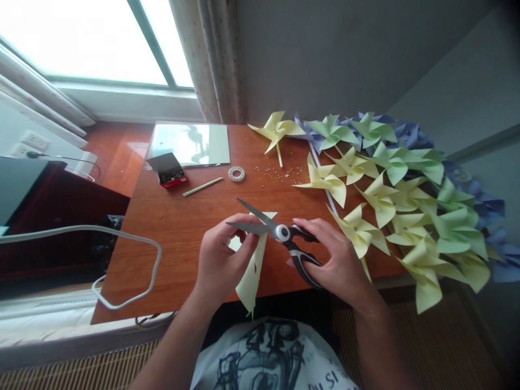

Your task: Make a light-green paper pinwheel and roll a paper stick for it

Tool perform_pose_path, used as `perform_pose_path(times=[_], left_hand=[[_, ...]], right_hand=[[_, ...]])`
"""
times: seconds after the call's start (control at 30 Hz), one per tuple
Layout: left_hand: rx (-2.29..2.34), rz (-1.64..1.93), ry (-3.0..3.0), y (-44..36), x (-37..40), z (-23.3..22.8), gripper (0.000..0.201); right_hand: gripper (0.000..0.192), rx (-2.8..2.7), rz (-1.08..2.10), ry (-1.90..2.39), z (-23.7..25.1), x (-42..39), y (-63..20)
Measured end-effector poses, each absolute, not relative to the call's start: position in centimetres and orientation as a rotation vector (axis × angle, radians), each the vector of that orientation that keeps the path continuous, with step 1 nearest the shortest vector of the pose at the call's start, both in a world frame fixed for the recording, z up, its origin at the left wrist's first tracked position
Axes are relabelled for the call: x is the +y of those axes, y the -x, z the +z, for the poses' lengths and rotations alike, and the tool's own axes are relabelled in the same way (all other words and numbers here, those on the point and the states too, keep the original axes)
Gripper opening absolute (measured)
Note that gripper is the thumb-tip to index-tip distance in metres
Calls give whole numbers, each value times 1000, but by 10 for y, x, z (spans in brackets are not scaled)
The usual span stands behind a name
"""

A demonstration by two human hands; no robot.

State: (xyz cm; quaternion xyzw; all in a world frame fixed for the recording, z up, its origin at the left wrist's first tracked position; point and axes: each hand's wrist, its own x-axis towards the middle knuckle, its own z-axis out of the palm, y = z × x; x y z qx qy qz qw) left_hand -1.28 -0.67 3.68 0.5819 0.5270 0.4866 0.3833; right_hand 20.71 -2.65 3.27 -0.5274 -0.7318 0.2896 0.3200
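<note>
My right hand (331, 254) grips a pair of scissors (282, 233) by its black and grey handles, and the blades are spread apart, pointing left. In my left hand (229, 257) is a pale yellow-green piece of paper (248, 284), pinched between thumb and fingers. The paper has cut slits and hangs in pointed flaps toward the table's near edge. Both blades reach over the paper and past my left fingertips; whether they touch it I cannot tell. Part of the paper is hidden behind the scissors and my left fingers.
Many yellow, green and purple paper pinwheels (379, 197) cover the right of the wooden table (174, 244). Toward the back lie a small open box (170, 172), a rolled paper stick (203, 187), a tape roll (236, 173) and a pack of paper sheets (219, 145). A white cable (156, 265) loops over the left edge.
</note>
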Motion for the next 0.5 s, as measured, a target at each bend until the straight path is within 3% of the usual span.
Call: perform_pose_path(times=[0.5], left_hand=[[1328, 1261, -1518, 13, -7, 32, 10]], right_hand=[[63, -1944, 728, 1397, 34, -27, -206]])
